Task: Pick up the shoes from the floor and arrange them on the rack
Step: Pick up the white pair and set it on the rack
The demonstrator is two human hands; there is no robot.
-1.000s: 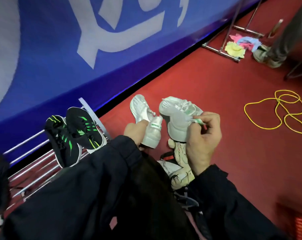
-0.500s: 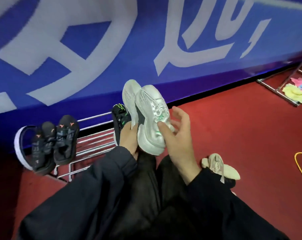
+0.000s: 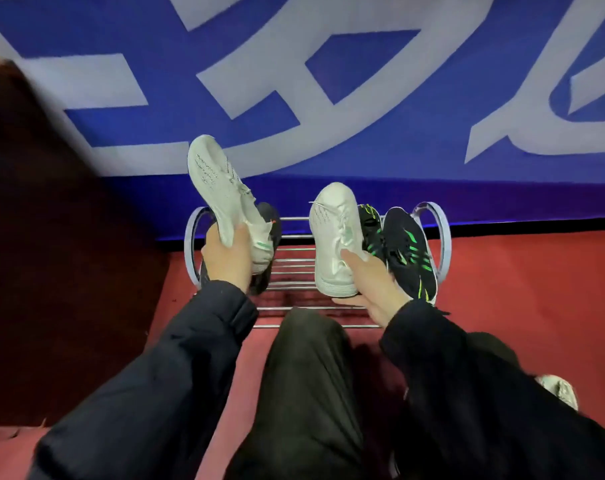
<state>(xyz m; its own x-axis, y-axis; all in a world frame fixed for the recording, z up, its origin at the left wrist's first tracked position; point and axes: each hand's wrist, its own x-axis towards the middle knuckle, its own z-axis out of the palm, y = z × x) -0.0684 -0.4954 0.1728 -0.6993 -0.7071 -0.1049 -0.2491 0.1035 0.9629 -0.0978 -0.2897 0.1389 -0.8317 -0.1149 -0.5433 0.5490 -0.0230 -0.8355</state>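
Note:
My left hand [image 3: 229, 255] grips a white sneaker [image 3: 213, 183] by its heel, toe tilted up over the left end of the metal shoe rack [image 3: 296, 253]. In my right hand [image 3: 374, 285] is the second white sneaker [image 3: 332, 233], held at the heel with its sole down on the rack bars, just left of a pair of black shoes with green stripes [image 3: 406, 252]. Behind my left hand a dark shoe [image 3: 271, 220] sits on the rack, mostly hidden.
A blue banner wall [image 3: 329, 81] with white lettering stands right behind the rack. Red carpet [image 3: 536, 289] surrounds it. A pale shoe [image 3: 559, 393] lies on the floor at the lower right, behind my right sleeve. My dark-trousered knee [image 3: 308, 375] is in front of the rack.
The view has swung to face the rack head-on. The two white sneakers, held together before, are now apart, one in each hand, and the right one is down on the rack.

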